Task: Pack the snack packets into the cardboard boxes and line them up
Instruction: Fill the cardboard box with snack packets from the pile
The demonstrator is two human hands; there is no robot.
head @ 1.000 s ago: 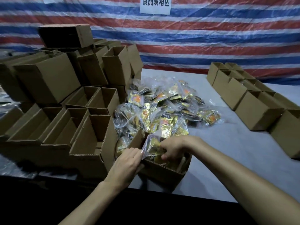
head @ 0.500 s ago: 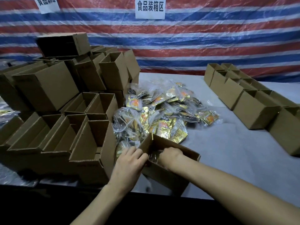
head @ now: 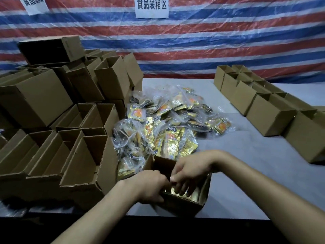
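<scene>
At the near table edge, the left hand (head: 149,186) curls its fingers around the near-left wall of an open box (head: 186,206), steadying it. The right hand (head: 189,170) reaches into the box, fingers loosely bent and pressing down on gold packets (head: 184,192) standing inside; whether it pinches one I cannot tell. The step looks like settling a load into this box. Next, I judge, comes closing or sliding it to the row (head: 263,110) on the right, or fetching more. Just beyond lies the loose pile (head: 168,124) of bagged packets, with empty boxes (head: 58,138) stacked to the left.
</scene>
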